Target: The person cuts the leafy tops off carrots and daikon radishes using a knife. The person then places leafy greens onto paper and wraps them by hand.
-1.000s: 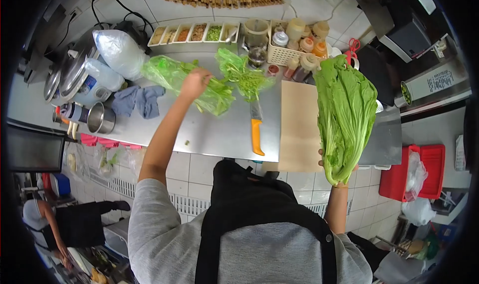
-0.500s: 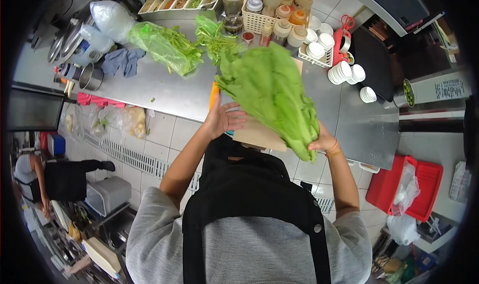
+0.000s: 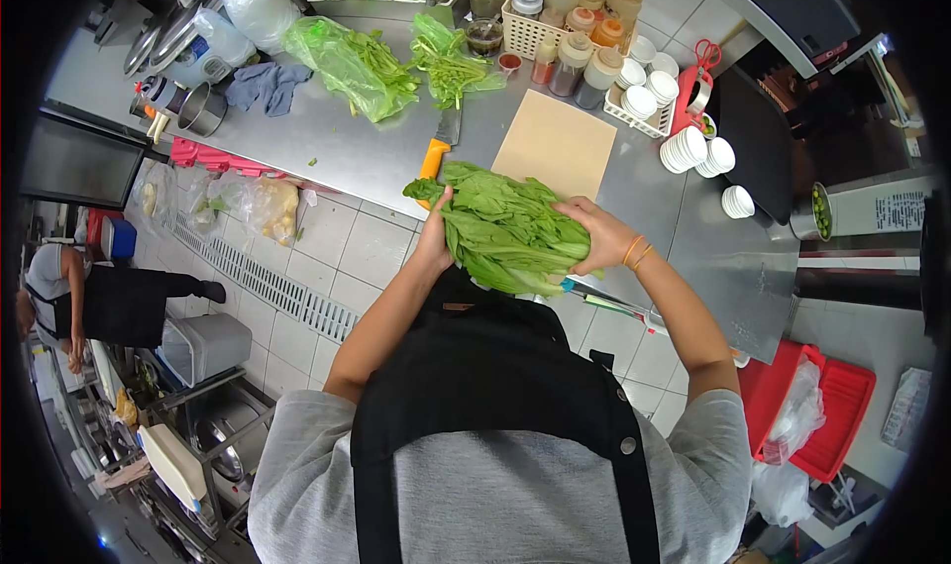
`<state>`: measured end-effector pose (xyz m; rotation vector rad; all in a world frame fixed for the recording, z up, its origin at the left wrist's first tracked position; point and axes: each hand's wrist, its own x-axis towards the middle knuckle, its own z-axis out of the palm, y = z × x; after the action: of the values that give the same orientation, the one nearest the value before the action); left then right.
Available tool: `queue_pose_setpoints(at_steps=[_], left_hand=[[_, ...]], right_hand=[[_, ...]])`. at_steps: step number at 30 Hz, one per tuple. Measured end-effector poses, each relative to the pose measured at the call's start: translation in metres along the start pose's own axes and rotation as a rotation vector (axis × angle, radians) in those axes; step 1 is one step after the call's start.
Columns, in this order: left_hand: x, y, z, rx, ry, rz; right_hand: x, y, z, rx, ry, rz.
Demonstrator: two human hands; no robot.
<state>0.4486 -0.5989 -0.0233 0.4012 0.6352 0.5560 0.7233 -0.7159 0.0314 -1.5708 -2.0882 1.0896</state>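
A leafy head of green lettuce [image 3: 510,225] lies crosswise between my two hands, just in front of my apron at the counter's near edge. My left hand [image 3: 436,232] grips its left end, thumb up against the leaves. At the right end my right hand [image 3: 597,235] is closed over it, with orange bands around that wrist. Behind the lettuce is a tan cutting board [image 3: 557,146], whose near edge the leaves cover. A knife with an orange handle [image 3: 433,158] lies left of the board, its blade pointing away from me.
Bagged greens [image 3: 357,69] and a blue cloth [image 3: 267,87] lie on the steel counter [image 3: 332,158]. A basket of sauce bottles [image 3: 525,34] stands at the back, with stacked white cups [image 3: 684,150] to the right. Across the floor at left, another person [image 3: 114,292] stands.
The lettuce has come down toward me from over the board and turned crosswise, uncovering the board. My left hand, open and apart before, now holds it too. My right hand has shifted left and up.
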Motion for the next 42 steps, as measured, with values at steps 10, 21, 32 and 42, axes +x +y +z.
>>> queue_pose_setpoints(at_steps=[10, 21, 32, 42], left_hand=[[0.051, -0.007, -0.018, -0.014, 0.170, 0.071], [0.051, 0.001, 0.006, -0.017, 0.349, 0.058], [0.118, 0.151, -0.040, 2.055, 0.424, 0.186], [0.208, 0.236, -0.060, 2.633, 0.353, 0.510]], right_hand=[[-0.017, -0.024, 0.038, -0.332, 0.203, 0.299], [0.002, -0.048, 0.138, -0.551, 0.570, 0.213], [0.016, -0.046, 0.096, -0.629, 0.550, 0.230], [0.021, -0.055, 0.097, -0.612, 0.522, 0.328]])
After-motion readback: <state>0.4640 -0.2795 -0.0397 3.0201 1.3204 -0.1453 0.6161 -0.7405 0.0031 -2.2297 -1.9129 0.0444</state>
